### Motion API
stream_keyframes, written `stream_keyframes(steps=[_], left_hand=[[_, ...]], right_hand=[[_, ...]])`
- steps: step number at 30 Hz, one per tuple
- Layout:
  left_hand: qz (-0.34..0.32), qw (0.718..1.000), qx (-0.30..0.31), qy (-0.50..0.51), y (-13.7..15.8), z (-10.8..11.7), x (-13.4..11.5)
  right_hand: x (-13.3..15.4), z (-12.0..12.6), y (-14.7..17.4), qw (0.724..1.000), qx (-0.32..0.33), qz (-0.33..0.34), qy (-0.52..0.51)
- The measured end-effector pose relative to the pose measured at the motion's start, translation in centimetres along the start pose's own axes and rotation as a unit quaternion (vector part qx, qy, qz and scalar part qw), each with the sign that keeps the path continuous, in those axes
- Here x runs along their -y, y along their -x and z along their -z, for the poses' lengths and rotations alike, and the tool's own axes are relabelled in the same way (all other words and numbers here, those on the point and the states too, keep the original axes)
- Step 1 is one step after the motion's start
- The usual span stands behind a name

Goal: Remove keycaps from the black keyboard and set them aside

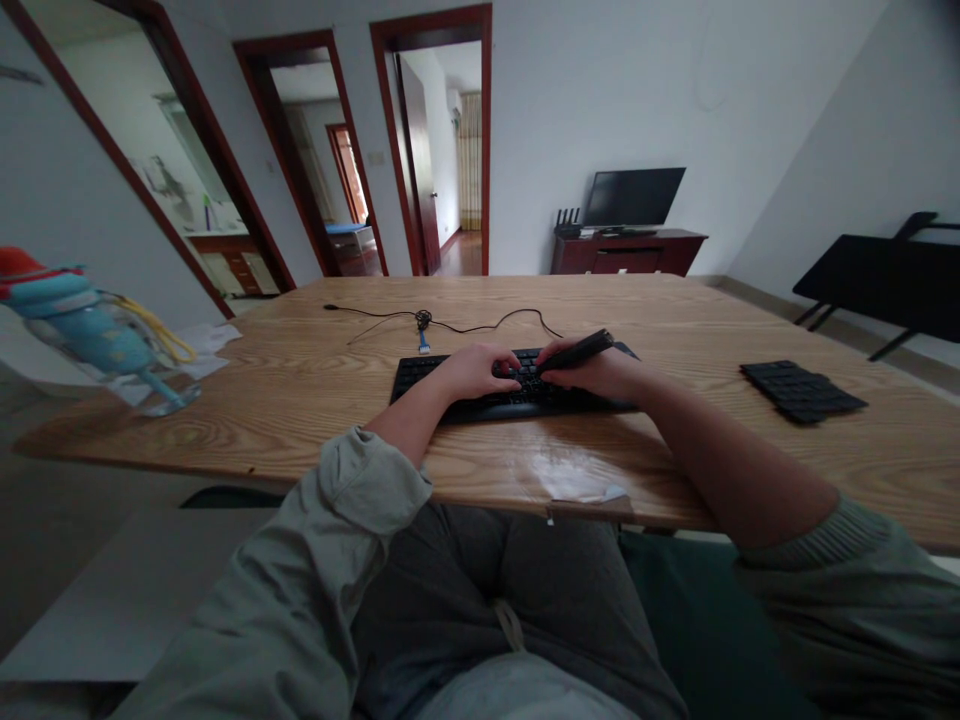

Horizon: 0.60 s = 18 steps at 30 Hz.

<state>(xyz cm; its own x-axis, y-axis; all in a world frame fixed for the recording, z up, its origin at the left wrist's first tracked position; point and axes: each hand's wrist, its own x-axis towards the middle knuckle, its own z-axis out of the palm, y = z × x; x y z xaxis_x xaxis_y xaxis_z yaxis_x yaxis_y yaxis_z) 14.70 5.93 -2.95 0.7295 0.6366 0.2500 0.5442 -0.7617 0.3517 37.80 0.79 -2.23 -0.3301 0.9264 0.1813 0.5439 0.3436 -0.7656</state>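
A black keyboard (487, 408) lies on the wooden table straight ahead of me, with its keys partly covered by my hands. My right hand (589, 375) is closed around a thick black pen-like tool (583, 352), whose lower end points down at the keys. Its tip is too dark to make out. Over the middle of the keyboard, my left hand (480, 372) has its thumb and index finger curled toward each other. Something dark shows between them, and I cannot tell whether it is a loose piece or part of the keyboard.
Behind the keyboard runs a bunched black cable (480, 328), beside a small blue-and-white piece (424, 344). Flat black pieces, apparently keycaps (802, 390), form a staggered block at right. A light-blue bottle (97, 325) with a red top stands left near papers (214, 345). The table (300, 420) has a worn front edge.
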Motion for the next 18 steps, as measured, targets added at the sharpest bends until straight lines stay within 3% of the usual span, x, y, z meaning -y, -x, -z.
stream_keyframes(steps=[6, 13, 18], left_hand=[[0.002, 1.000, 0.003, 0.002, -0.3, -0.4, 0.0], [0.003, 1.000, 0.016, -0.004, -1.1, -0.9, -0.2], [0.011, 1.000, 0.024, 0.002, -1.4, -1.0, -0.3]], right_hand=[[-0.1, 0.4, -0.4, 0.999, 0.008, -0.012, -0.043], [-1.5, 1.1, -1.9, 0.997, 0.073, 0.004, -0.019], [-0.7, 1.4, -2.4, 0.993, 0.114, 0.022, -0.033]])
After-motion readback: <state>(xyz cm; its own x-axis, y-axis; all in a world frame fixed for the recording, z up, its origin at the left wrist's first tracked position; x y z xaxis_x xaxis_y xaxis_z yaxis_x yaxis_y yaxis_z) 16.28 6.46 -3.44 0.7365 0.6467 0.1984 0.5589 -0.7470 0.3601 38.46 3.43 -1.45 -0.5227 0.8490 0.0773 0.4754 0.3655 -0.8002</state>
